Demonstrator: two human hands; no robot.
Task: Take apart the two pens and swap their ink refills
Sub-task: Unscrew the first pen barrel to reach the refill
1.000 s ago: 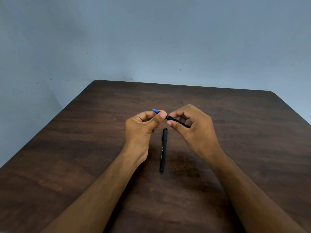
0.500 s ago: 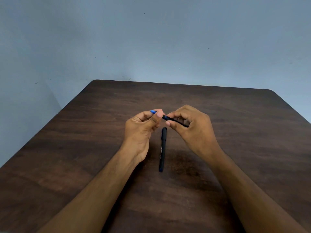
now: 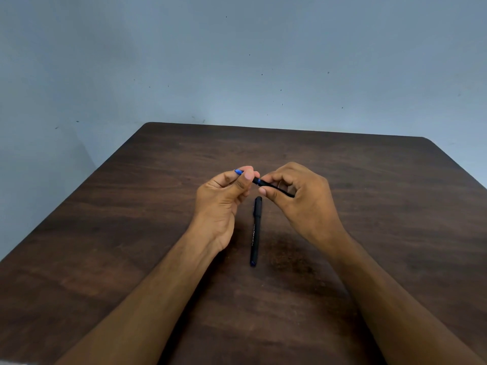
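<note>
Held pen: black barrel with a blue tip section, raised above the table between both hands, slanting from upper left down to the right. Blue tip projects past the left fingers.

Left hand: thumb and forefinger pinched on the blue tip end of the held pen; remaining fingers curled.

Right hand: thumb and fingers closed around the black barrel, just right of the left thumb; the barrel's rear end shows below the curled fingers.

Second pen: black, capped, white lettering along its side too small to read. Lies flat on the table, between and below the two hands, lengthwise toward the person, touching neither.

Table: dark brown wood grain, rounded far corners.

Wall: pale blue-grey, speckled, behind the hands.
</note>
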